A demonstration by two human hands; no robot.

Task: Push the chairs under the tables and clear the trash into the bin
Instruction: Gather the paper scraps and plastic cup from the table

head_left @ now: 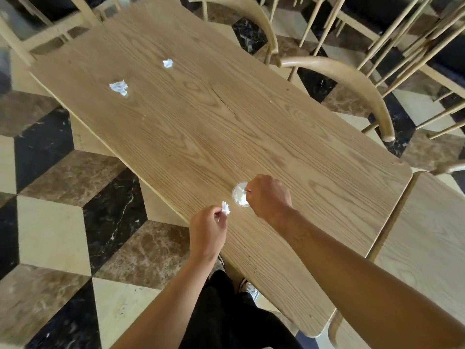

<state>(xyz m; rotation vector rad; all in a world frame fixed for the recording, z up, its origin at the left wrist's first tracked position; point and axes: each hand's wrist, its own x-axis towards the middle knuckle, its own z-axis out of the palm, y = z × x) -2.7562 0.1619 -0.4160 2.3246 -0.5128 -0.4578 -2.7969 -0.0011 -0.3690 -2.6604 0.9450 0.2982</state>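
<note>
- Head view, desk (pixel 201 127): light wood-grain top running diagonally from the upper left of the frame to the lower right; a second wooden top (pixel 427 235) butts against it at the right edge.
- Left hand (pixel 207 231), lower centre: fingers pinched together on a small crumpled paper scrap (pixel 225 207), held just above the near edge of the desk.
- Right hand (pixel 268 197), centre right: closed in a fist around a small clear cup (pixel 239 194) that stands on the desk; white crumpled paper fills the cup. Whether a thin object is also held between the fingers cannot be told.
- The two hands are apart, the cup between them.
- Loose trash, upper left of the frame: one crumpled paper (pixel 118 87) and, beyond it, a second smaller crumpled paper (pixel 167 63), both lying on the desk, well apart from the hands.
- Chairs: curved wooden backrest (pixel 352 81) at the right edge of the desk; another (pixel 254 13) at top centre.
- Floor (pixel 50 222): cube-pattern tiles in cream, brown and black.
</note>
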